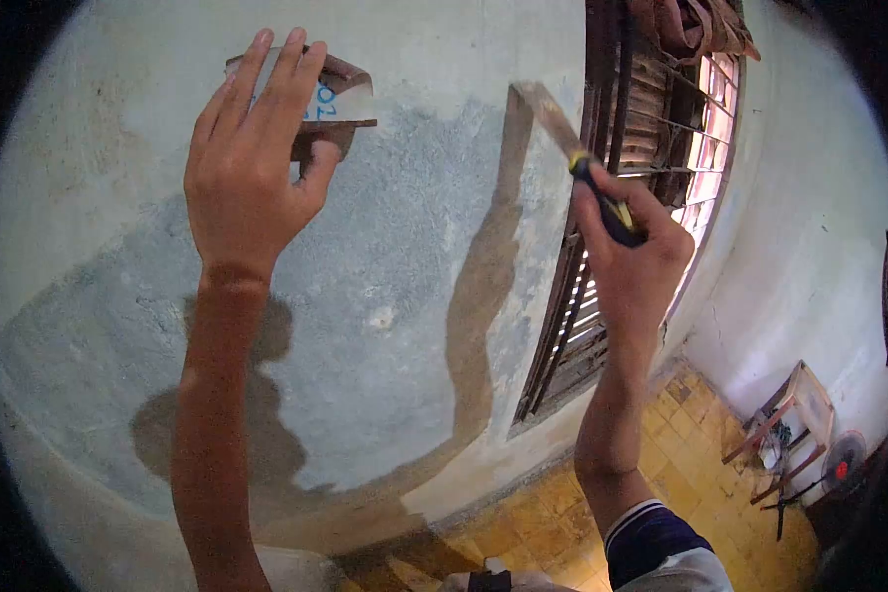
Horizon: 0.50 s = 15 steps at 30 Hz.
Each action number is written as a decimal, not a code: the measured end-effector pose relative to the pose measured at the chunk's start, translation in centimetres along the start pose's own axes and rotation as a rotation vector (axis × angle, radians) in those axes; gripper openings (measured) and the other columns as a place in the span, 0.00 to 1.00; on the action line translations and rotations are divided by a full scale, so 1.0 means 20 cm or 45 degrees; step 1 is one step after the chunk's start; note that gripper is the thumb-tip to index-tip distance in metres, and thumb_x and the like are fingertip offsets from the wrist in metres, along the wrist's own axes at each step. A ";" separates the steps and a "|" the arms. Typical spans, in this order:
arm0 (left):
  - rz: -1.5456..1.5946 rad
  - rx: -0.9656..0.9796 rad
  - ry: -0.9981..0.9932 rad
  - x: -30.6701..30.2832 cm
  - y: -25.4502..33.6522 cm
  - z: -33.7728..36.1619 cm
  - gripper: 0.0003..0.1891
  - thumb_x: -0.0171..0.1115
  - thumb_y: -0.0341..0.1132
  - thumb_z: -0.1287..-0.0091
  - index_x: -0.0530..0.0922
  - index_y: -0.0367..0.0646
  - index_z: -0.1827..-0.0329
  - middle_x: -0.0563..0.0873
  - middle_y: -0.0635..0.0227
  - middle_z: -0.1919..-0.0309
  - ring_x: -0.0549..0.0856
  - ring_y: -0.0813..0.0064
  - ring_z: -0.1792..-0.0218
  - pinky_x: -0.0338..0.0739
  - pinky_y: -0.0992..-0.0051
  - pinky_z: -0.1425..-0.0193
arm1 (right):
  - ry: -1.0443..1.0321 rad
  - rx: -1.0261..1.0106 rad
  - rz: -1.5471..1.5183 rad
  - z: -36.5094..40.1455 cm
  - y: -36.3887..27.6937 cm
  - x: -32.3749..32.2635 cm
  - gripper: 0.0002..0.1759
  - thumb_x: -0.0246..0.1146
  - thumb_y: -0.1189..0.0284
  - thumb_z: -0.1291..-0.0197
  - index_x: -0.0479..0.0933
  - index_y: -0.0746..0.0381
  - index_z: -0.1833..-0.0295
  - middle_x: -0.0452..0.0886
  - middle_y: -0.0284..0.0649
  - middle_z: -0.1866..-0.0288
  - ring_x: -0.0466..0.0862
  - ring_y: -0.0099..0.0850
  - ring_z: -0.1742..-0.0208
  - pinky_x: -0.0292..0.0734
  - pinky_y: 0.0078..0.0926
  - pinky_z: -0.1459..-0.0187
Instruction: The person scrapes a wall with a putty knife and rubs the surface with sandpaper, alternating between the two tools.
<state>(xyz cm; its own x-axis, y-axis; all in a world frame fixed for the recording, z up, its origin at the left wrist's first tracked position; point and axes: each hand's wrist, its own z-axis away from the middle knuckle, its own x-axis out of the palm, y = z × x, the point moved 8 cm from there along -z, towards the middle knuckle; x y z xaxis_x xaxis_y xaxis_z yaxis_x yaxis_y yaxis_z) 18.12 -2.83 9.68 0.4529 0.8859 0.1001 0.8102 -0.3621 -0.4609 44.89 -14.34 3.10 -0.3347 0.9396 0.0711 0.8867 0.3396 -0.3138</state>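
Note:
My right hand is wrapped round the black-and-yellow handle of a scraper. Its flat blade points up and left at the wall beside the window frame; whether it touches is hard to tell. On the upper left, my left hand lies with fingers stretched over a small brown-edged fixture with blue handwritten digits. The thumb sits apart, below the fixture's lower edge. Much of the fixture is hidden behind the fingers. Around both hands the wall shows a rough blue-grey patch with paler paint above it.
A louvred wooden window with bars stands right of the scraper, cloth bunched at its top. Down right, a wooden stool leans near a fan on the yellow tiled floor. Arm shadows cross the wall.

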 end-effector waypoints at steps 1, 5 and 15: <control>0.006 0.005 0.009 0.00 0.00 0.00 0.37 0.66 0.28 0.42 0.76 0.56 0.25 0.79 0.74 0.26 0.74 0.67 0.23 0.70 0.60 0.21 | 0.002 0.016 0.018 0.00 0.00 0.03 0.12 0.76 0.77 0.41 0.89 0.63 0.51 0.92 0.45 0.63 0.91 0.25 0.64 0.83 0.23 0.59; 0.049 -0.008 -0.007 -0.02 0.00 -0.01 0.36 0.66 0.27 0.42 0.76 0.55 0.25 0.80 0.73 0.27 0.74 0.66 0.23 0.70 0.59 0.21 | 0.012 -0.003 -0.019 -0.01 -0.03 -0.01 0.11 0.76 0.77 0.41 0.89 0.64 0.52 0.91 0.44 0.65 0.91 0.25 0.65 0.83 0.23 0.60; 0.031 0.012 -0.001 -0.02 0.00 -0.01 0.37 0.64 0.26 0.43 0.76 0.55 0.25 0.80 0.72 0.27 0.75 0.64 0.24 0.71 0.59 0.23 | 0.009 0.016 -0.078 -0.05 0.03 0.00 0.11 0.77 0.73 0.41 0.90 0.61 0.53 0.90 0.46 0.67 0.91 0.27 0.66 0.82 0.27 0.62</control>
<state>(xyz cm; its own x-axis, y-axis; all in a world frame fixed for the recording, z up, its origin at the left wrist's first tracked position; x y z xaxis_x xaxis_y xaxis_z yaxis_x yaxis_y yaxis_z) 18.00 -3.13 9.82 0.4722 0.8771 0.0879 0.7954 -0.3810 -0.4714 45.80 -14.09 3.84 -0.3858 0.9175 0.0968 0.8606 0.3956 -0.3207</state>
